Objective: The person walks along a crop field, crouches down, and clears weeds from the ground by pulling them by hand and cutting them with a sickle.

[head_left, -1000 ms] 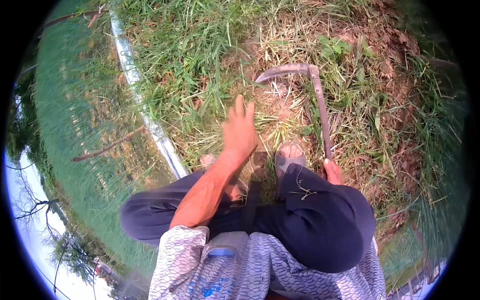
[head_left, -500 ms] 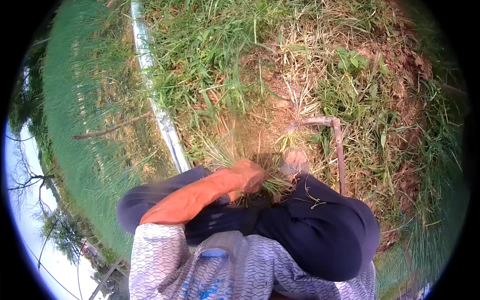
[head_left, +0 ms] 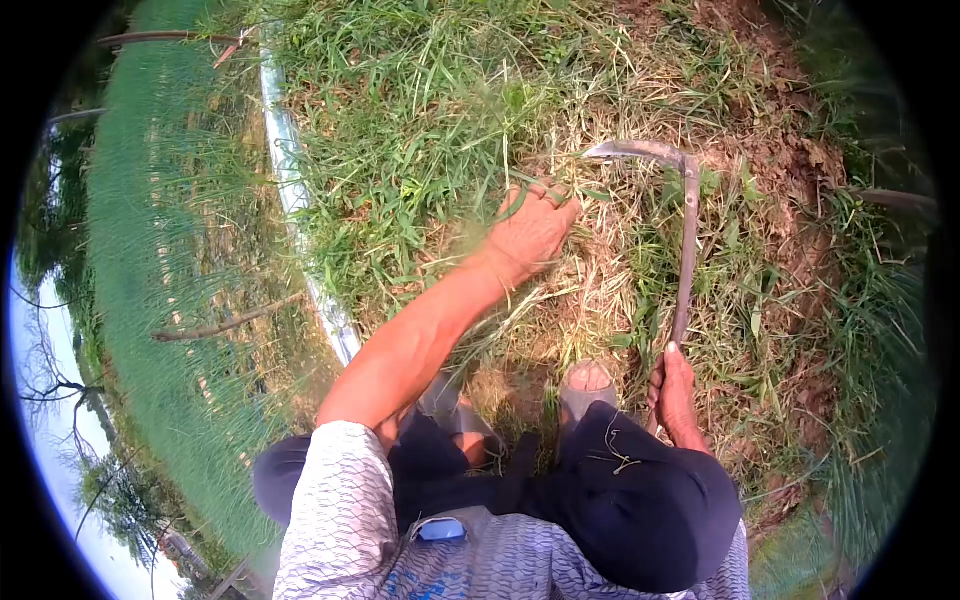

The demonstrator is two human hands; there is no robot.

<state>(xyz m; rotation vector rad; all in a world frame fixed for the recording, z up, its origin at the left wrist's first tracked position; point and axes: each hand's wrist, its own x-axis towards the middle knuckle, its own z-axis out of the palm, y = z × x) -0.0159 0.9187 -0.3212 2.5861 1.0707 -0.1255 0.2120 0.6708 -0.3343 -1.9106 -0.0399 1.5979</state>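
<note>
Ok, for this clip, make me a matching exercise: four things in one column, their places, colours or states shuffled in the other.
Things
1. Left hand
2. Right hand
3. Sickle blade
4. Trousers

Descriptions
A. Dark in colour
B. Wrapped around the wooden handle
C. Curved, tapering to a point
D. Reaching among the grass, fingers bent

Pairs: 1-D, 2-B, 3-C, 4-A

Sickle blade [head_left: 650,152], two o'clock: dull metal; handle [head_left: 686,268], three o'clock: matt, wood-like. Strip [head_left: 288,172], ten o'clock: glossy, plastic-like. Trousers [head_left: 655,510], five o'clock: matt cloth.
</note>
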